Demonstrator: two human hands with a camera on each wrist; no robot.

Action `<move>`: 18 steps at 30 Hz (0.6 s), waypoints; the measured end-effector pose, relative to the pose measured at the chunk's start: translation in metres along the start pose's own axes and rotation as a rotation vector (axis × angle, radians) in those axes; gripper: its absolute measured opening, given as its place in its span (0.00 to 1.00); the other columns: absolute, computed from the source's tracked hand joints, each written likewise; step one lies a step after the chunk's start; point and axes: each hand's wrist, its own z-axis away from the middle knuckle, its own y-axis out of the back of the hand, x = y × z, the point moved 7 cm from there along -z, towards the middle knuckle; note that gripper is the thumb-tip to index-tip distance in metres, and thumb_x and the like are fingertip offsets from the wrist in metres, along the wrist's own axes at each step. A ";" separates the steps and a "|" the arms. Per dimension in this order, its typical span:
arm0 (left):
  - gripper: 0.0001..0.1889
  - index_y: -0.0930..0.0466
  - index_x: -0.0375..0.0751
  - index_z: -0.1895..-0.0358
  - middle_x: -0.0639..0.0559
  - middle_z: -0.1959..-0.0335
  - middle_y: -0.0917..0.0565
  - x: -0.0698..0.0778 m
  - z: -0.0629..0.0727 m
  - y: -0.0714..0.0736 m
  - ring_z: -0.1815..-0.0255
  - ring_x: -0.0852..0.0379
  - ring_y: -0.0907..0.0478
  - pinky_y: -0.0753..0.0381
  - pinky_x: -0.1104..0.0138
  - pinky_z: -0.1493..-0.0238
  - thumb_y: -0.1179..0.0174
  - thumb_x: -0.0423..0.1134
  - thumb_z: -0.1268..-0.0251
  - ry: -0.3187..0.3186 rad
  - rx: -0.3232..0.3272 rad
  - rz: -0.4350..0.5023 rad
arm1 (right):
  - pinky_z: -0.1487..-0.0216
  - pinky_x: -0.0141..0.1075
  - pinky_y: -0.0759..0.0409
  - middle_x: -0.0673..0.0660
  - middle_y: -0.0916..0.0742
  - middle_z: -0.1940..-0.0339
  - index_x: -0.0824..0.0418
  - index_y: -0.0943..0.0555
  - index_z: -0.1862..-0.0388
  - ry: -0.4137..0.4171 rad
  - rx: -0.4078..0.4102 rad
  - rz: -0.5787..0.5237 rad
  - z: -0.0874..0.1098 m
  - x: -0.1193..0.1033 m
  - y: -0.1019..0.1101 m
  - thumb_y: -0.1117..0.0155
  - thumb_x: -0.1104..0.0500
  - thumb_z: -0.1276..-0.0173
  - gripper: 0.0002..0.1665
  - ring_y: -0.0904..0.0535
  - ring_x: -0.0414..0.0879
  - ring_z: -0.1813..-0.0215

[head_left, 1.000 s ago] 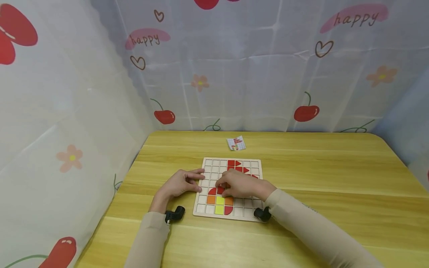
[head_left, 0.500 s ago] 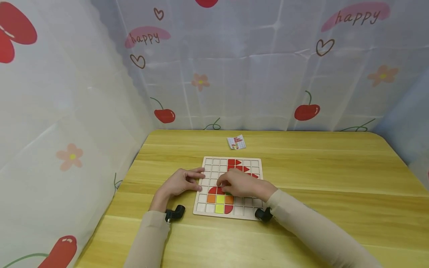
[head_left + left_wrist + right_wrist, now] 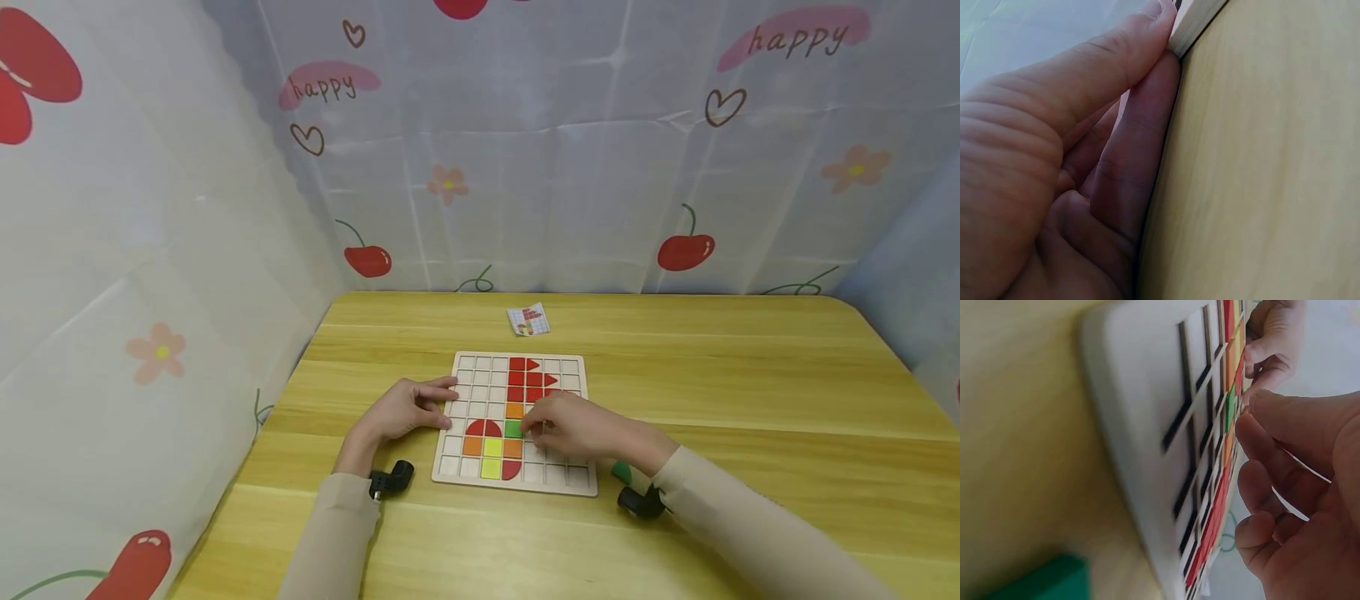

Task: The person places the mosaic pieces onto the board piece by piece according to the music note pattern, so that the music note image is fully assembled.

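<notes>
A wooden grid board (image 3: 471,480) lies on the table, partly filled with coloured tiles. My left hand (image 3: 401,410) rests at its left edge, fingers mostly straight; in the left wrist view the thumb (image 3: 1104,62) touches the board's edge (image 3: 1197,25). Over the board's right half is my right hand (image 3: 577,425), fingers loosely bent, with nothing visible between thumb and fingertips. Just left of those fingertips a green square tile (image 3: 513,429) sits in a cell, below an orange tile (image 3: 514,410) and above another. Red tiles (image 3: 517,379) form the upper part; yellow tiles (image 3: 491,469) lie lower.
A small printed pattern card (image 3: 529,319) lies behind the board. A green piece (image 3: 622,472) is on the table by the right wrist, partly covered by the arm. Patterned cloth (image 3: 547,192) hangs behind the table.
My right hand has moved right, away from the column of tiles, uncovering the green square and the orange tile above it. The left hand stays in place.
</notes>
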 end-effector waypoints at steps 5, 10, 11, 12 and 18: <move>0.21 0.11 0.47 0.44 0.59 0.26 0.24 -0.002 -0.001 0.000 0.20 0.53 0.36 0.22 0.73 0.51 0.23 0.36 0.43 0.005 -0.001 0.003 | 0.54 0.34 0.21 0.46 0.12 0.59 0.59 0.11 0.50 -0.028 0.016 -0.019 0.018 0.010 0.001 0.31 0.63 0.30 0.11 0.23 0.38 0.60; 0.21 0.10 0.48 0.44 0.59 0.26 0.24 -0.004 -0.001 0.000 0.18 0.54 0.38 0.22 0.72 0.52 0.23 0.37 0.43 0.011 -0.001 0.003 | 0.50 0.37 0.19 0.48 0.10 0.52 0.57 0.11 0.48 -0.035 0.039 -0.038 0.036 0.017 0.005 0.32 0.64 0.30 0.13 0.19 0.38 0.54; 0.21 0.10 0.48 0.44 0.59 0.26 0.24 -0.004 -0.002 0.000 0.18 0.54 0.38 0.22 0.72 0.52 0.23 0.37 0.43 0.009 0.000 0.002 | 0.50 0.37 0.19 0.47 0.11 0.52 0.56 0.11 0.48 -0.036 0.040 -0.044 0.039 0.018 0.006 0.32 0.63 0.30 0.13 0.20 0.38 0.54; 0.21 0.10 0.48 0.44 0.59 0.26 0.24 -0.004 -0.002 0.000 0.18 0.54 0.38 0.22 0.72 0.52 0.23 0.37 0.43 0.008 0.000 0.001 | 0.50 0.38 0.20 0.47 0.11 0.52 0.55 0.11 0.48 -0.033 0.043 -0.047 0.043 0.019 0.007 0.32 0.63 0.29 0.13 0.20 0.39 0.55; 0.21 0.11 0.47 0.44 0.59 0.26 0.24 -0.003 -0.002 0.000 0.18 0.53 0.38 0.22 0.73 0.54 0.23 0.36 0.43 -0.002 0.000 0.005 | 0.47 0.41 0.19 0.45 0.12 0.52 0.52 0.12 0.50 -0.012 0.033 -0.077 0.065 0.024 0.014 0.30 0.62 0.29 0.11 0.19 0.41 0.51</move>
